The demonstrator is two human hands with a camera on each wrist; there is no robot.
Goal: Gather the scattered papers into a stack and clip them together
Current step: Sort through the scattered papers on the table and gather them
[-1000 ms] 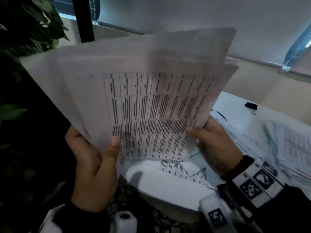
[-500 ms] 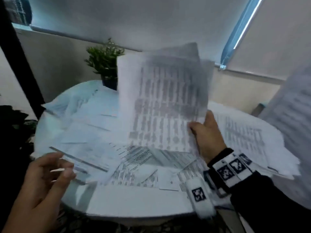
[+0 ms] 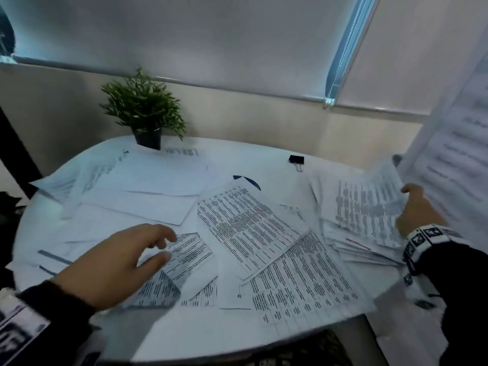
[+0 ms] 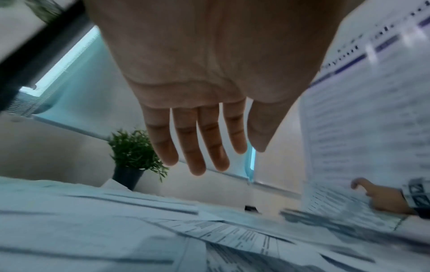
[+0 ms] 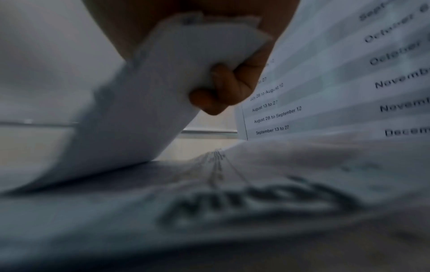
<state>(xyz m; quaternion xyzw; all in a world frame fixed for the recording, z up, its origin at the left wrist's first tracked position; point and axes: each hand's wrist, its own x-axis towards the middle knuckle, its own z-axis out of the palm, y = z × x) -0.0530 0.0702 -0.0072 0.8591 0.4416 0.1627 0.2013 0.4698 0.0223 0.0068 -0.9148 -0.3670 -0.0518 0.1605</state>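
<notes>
Your left hand (image 3: 116, 262) hovers flat over the near-left of the round table (image 3: 184, 336), fingers (image 4: 197, 147) straight and spread, holding nothing, just above a folded printed sheet (image 3: 184, 257). Loose papers (image 3: 248, 228) lie scattered from the left edge to the right. A potted plant (image 3: 144, 112) stands at the far edge, a black binder clip (image 3: 296, 159) far-right. Your right hand (image 3: 417, 212) grips a sheaf of sheets (image 3: 367, 204) at the right edge.
</notes>
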